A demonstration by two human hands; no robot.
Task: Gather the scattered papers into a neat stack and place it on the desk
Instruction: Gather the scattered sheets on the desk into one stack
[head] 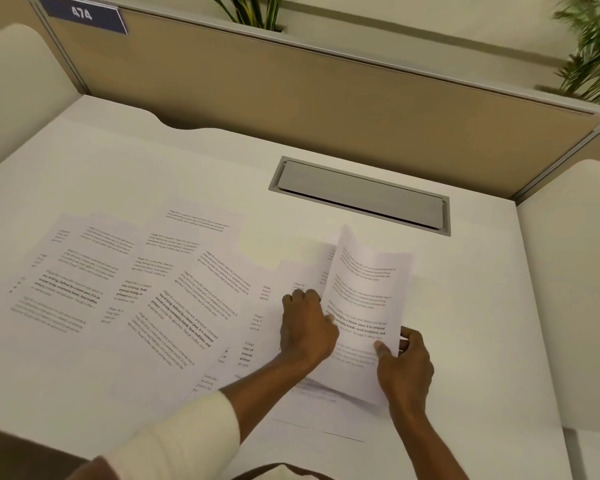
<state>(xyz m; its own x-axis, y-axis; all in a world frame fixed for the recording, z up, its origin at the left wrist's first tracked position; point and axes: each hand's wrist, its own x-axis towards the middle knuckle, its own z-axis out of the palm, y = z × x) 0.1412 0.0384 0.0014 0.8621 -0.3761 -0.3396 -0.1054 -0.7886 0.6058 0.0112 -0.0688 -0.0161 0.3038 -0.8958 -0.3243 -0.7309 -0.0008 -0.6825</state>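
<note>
At a white desk [471, 306], a person's right hand [406, 363] pinches the near right edge of a printed sheet [361, 296], thumb on its face. It holds the sheet tilted up off the surface, long axis running near to far. The left hand [307, 329], fingers curled and knuckles on the pages below, sets its thumb at the sheet's left edge; whether it grips cannot be told. The scattered papers [118, 289] lie overlapping to the left, so the left hand is nearer them. Beyond sits a grey cable hatch [361, 197].
</note>
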